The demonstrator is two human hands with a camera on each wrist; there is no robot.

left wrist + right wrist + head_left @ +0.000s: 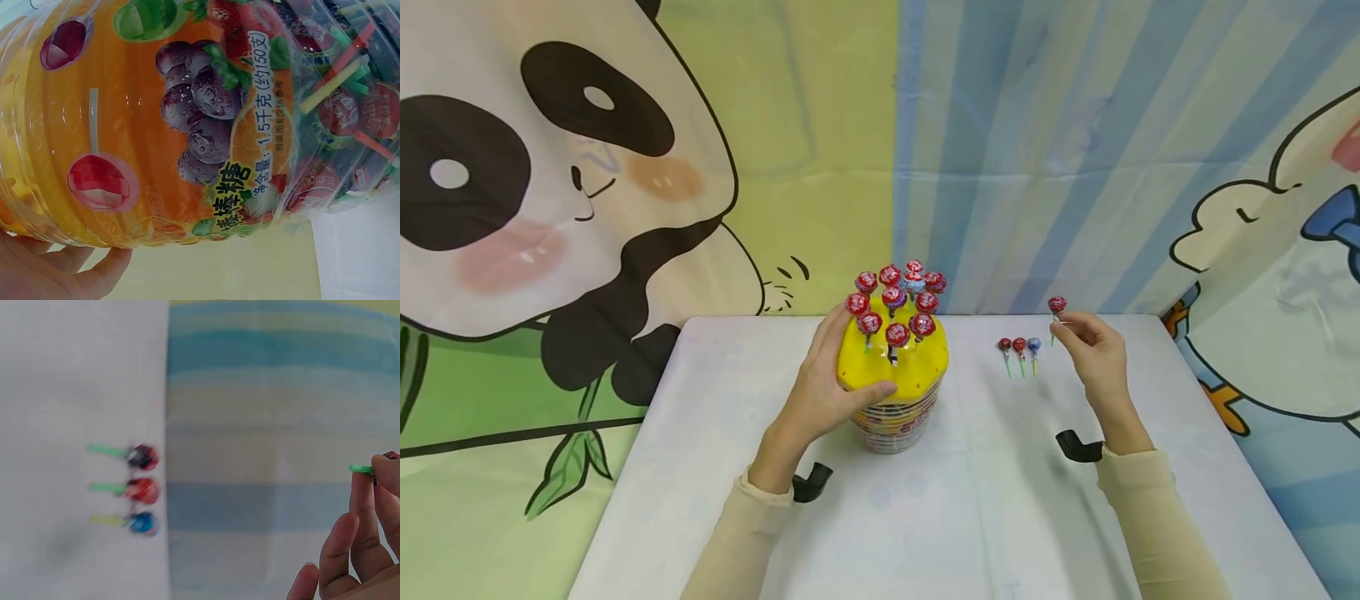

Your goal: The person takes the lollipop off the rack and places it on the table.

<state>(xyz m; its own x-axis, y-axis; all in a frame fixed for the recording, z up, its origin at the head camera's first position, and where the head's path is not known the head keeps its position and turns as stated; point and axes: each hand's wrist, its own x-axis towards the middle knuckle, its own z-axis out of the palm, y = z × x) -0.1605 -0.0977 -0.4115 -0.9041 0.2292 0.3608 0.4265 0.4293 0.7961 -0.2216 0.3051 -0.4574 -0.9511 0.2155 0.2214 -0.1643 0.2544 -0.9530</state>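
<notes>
While our left hand [820, 392] gripped the yellow-lidded lollipop tub [892, 392] at mid-desk [970, 500], our right fingers [1078, 327] pinched a red lollipop [1057, 305] by its stick; we judged a steady tub and upright stick best.

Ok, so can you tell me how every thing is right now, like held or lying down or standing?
left hand: grips the tub's lid
right hand: pinches one lollipop
held lollipop: upright, off the table
tub: standing, yellow lid on
lollipops in lid: stuck upright
three lollipops: lying on table
</notes>
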